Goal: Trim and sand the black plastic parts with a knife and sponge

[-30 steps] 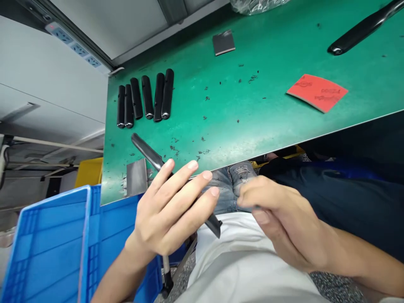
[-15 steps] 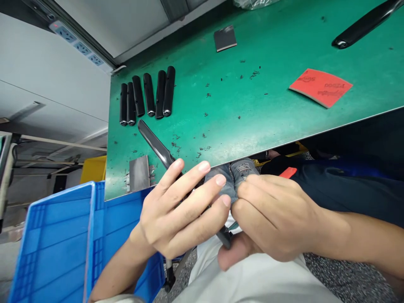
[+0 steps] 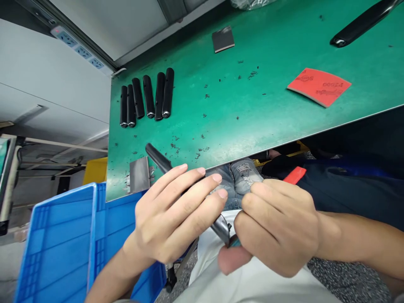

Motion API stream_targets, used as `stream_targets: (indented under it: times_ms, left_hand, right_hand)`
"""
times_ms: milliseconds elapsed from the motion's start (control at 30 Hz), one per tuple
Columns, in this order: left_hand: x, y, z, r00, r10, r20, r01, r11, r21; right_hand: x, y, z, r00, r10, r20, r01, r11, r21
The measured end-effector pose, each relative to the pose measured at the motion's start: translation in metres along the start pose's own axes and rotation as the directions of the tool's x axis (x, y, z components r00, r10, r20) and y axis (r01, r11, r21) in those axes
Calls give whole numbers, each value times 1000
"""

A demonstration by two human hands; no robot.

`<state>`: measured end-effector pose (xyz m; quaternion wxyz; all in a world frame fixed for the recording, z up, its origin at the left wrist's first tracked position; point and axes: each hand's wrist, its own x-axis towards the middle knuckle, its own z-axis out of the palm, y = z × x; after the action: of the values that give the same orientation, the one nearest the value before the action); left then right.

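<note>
The green workbench [image 3: 268, 122] spreads ahead of both hands, and a blue plastic crate [image 3: 57, 248] stands below and to the left of the left hand [image 3: 172, 214]. This left hand is closed around a black bar [image 3: 158, 159]: the fingers lie across it, one end reaches out past them toward the bench, and the other end comes out under the hand, close to the right hand [image 3: 277, 227]. The right hand is clenched, with its fingers curled inward. A red strip [image 3: 295, 175] sticks out past its knuckles, but the inside of this hand is hidden, so I cannot tell if it grips the strip. Compared with half a second ago, the bar has tilted, its far end sits lower, and more of the red strip shows. Beyond the left hand lie six black pieces [image 3: 148, 96] in a row, and a metal plate [image 3: 139, 174] is just past its fingers. Black crumbs [image 3: 173, 146] are scattered near them. Under the right hand, a small teal thing [image 3: 235, 241] is too hidden to name.
</note>
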<state>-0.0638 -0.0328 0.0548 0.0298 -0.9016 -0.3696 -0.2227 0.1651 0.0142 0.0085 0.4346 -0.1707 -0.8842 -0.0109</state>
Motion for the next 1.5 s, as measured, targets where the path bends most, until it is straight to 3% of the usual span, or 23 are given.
stream_targets:
  times_ms: [200,600,1000,1500]
  left_hand:
    - [-3,3,1,999,-40,16,40,999,-20]
    - [-4,6,-1,998,-34,53,35,999,-24]
    - [-2,7,-3,993,-68,96,72,996,-46]
    - [-1,12,-7,972,-129,197,163,972,-167]
  right_hand:
    - [1,2,-1,995,102,2,-101,985,136]
    - [4,4,-3,990,81,116,-90,993,72]
    - [-3,3,-1,994,51,100,-52,999,13]
    - [-9,1,8,999,11,-37,-10,999,43]
